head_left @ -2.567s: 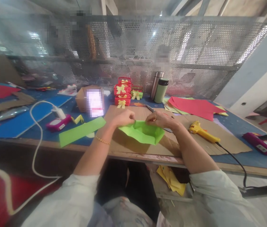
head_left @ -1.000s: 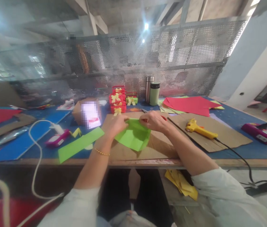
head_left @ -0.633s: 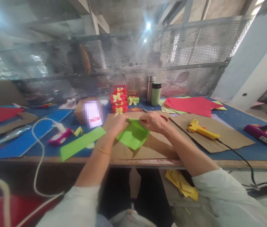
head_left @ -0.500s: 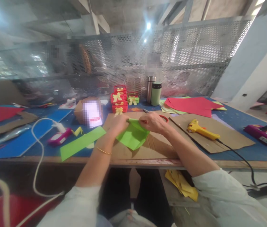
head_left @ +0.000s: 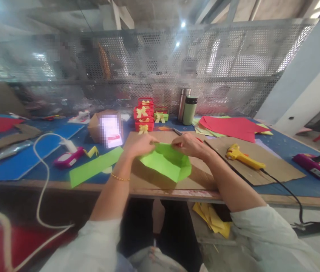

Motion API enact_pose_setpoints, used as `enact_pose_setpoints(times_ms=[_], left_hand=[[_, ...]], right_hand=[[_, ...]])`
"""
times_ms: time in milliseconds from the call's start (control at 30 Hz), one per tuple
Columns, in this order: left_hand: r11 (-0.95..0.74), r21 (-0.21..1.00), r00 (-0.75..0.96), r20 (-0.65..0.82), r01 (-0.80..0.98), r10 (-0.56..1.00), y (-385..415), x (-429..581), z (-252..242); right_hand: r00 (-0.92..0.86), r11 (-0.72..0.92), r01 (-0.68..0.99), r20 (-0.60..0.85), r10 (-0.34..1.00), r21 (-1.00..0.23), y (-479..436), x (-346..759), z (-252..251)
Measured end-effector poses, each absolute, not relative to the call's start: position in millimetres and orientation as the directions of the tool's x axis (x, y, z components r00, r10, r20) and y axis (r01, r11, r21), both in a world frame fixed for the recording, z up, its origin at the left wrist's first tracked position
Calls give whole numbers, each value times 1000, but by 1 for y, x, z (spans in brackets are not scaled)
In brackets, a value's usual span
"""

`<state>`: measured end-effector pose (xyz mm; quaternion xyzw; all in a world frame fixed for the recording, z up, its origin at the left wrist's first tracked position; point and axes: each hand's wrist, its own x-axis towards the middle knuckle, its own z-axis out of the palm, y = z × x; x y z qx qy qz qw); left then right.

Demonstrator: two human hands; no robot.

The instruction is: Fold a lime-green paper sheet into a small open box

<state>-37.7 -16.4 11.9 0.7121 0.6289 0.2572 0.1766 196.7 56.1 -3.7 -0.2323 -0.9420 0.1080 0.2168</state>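
Note:
A piece of bright green paper point(head_left: 167, 164), creased and bent up at its sides, is held above a cardboard sheet point(head_left: 145, 183). My left hand point(head_left: 142, 145) pinches its far left edge. My right hand point(head_left: 189, 145) pinches the far right edge, with the fingers closed. Part of a pair of scissors point(head_left: 177, 132) shows behind my right hand, its handle mostly hidden. On my left lies a long green paper strip point(head_left: 94, 167), close to my left forearm.
Small red boxes with yellow bows point(head_left: 143, 113) are stacked behind. Two flasks point(head_left: 190, 110) stand beside them. A yellow glue gun point(head_left: 245, 156) with a black cord lies on cardboard at right. Red sheets point(head_left: 230, 126) are behind it; a purple power strip point(head_left: 69, 157) is at left.
The green paper has opened out from a folded, downward-pointing shape into a wider, tray-like form. Both hands keep their pinch, the right one slightly farther right.

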Motion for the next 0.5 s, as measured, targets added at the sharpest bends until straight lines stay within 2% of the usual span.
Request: enact_pose_setpoints(times_ms=[100, 233, 333, 400, 500], left_hand=[[-178, 588, 190, 41, 789, 981, -23, -34, 17], [-151, 790, 282, -28, 594, 959, -30, -29, 23], [-119, 885, 230, 13, 450, 973, -25, -32, 19], [-150, 857, 200, 56, 492, 978, -20, -35, 14], [-210, 744, 254, 57, 634, 966, -15, -40, 8]], right_hand=[[-845, 826, 380, 207, 493, -416, 59, 204, 0], [-855, 768, 407, 91, 511, -495, 64, 213, 6], [-827, 691, 429, 54, 560, -582, 69, 217, 7], [-798, 601, 430, 27, 601, -673, 72, 219, 5], [-746, 444, 402, -5, 666, -801, 76, 218, -1]])
